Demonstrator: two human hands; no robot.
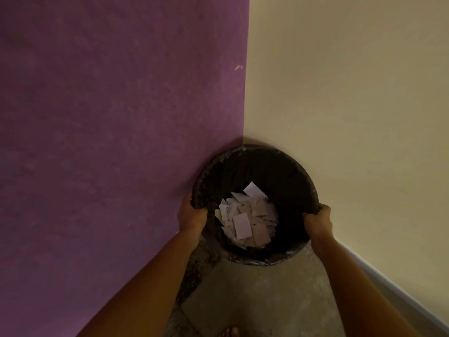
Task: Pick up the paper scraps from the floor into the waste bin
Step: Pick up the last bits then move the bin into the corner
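Observation:
A round waste bin (286, 171) lined with a black plastic bag stands in the corner where two walls meet. Several white paper scraps (247, 220) lie in a heap at its bottom. My left hand (192, 212) grips the bin's left rim, fingers curled over the edge. My right hand (318, 221) grips the right rim the same way. Both forearms reach forward from the bottom of the view. No scraps show on the visible floor.
A purple wall (109, 142) stands on the left and a cream wall (352, 93) on the right, meeting just behind the bin. The speckled grey floor (255, 293) narrows toward the corner. A bare foot (229, 333) shows at the bottom edge.

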